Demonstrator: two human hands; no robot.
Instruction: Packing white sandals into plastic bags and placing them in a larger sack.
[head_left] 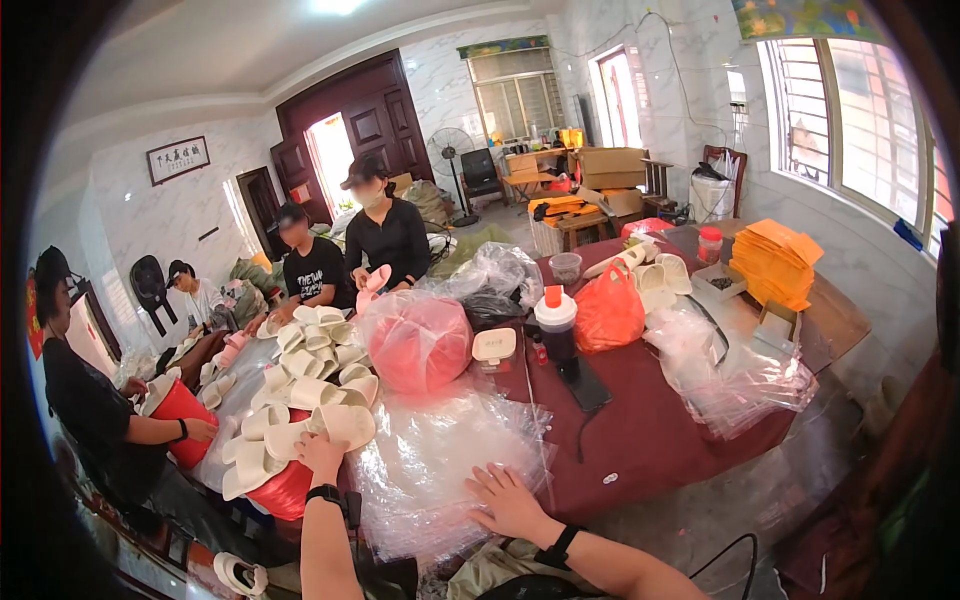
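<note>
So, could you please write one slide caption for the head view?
Left hand at cream slippers, right hand on clear plastic bags, at a dark red table.

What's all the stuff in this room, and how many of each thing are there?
Slippers: too many to count, cream, mostly heaped at left
Clear plastic bags: a stack, see-through, table front
Wrapped bundle: one, pink, behind those bags
Carrier bag: one, orange-red, table middle
Bottle: one, dark with white top, left of carrier bag
Phone: one, black, before the bottle
Tablecloth: one visible, maroon, under them
Packets: several, orange, stacked at right
Standing fan: one, dark, back of room
Other people: at least four, mostly dark clothes, left and behind table
Left hand: one, black wristband, touching slippers
Right hand: one, black wristband, on clear plastic bags
</note>
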